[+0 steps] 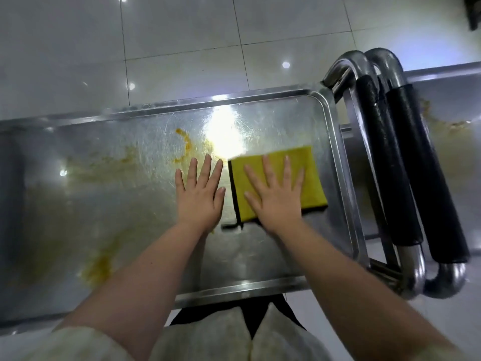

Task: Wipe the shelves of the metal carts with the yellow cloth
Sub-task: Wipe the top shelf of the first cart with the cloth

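Shelf: my work surface is the top shelf of a stainless-steel cart, a shallow tray with a raised rim and rounded corners.
Cloth: the yellow square cloth with black edging lies flat on the right part of this shelf, near the right rim and about midway between the far and near rims.
Cloth tab: a black strip trails onto the metal from the cloth's near left corner.
Right hand: my right hand lies palm down on the cloth.
Right fingers: my fingers are straight and spread; they press the cloth flat and do not curl round it.
Left hand: my left hand lies palm down on bare metal, just beside the cloth's left edge.
Left fingers: these fingers are straight and spread, holding nothing.
Residue, far: a curved yellow-orange smear sits just beyond my left fingertips.
Residue, near left: a yellow-brown patch lies on the shelf left of my left forearm.
Handles: two curved steel tube handles with black padded grips stand side by side at the shelf's right end.
Second shelf: another stained steel shelf lies right of the handles.
Floor: glossy pale tiles lie beyond the far rim.
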`<state>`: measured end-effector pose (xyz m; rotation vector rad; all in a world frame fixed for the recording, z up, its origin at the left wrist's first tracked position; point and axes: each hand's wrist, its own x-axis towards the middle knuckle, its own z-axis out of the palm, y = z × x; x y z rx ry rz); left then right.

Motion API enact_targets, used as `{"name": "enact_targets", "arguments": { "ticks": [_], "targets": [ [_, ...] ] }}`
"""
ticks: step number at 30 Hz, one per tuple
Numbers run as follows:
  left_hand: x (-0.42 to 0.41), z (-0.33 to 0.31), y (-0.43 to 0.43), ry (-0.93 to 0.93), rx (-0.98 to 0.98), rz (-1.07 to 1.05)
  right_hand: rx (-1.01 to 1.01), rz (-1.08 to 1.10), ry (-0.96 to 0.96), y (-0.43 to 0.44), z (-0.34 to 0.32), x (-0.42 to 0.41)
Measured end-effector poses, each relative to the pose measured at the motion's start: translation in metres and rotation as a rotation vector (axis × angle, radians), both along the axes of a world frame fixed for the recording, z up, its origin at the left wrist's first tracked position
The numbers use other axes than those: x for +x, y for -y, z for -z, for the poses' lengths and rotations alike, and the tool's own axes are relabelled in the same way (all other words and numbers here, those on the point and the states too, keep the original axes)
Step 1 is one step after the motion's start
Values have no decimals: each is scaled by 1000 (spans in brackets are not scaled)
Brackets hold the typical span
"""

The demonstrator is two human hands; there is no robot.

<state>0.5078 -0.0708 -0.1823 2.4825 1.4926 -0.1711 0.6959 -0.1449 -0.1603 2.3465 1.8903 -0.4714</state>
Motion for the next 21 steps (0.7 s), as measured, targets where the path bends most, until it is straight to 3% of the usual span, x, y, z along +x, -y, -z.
{"name": "enact_targets", "arguments": {
  "ticks": [4,6,9,15,18,21],
  "targets": [
    [1,-2,0,-40,-8,-7,-85,-117,-82,118,-12,-30],
    [2,-3,1,-44,-11,-13,-138,-134,-97,129,-12,-25],
    [0,-2,2,-29,6,-7,-48,-119,-48,63,-7,12],
    [0,1,3,12,28,-5,-49,194,1,-118,-9,98],
    [1,0,3,9,25,-17,-56,183,43,-116,-9,99],
    [2,-2,3,-2,6,-24,-51,130,36,-51,-4,77]
  ]
}}
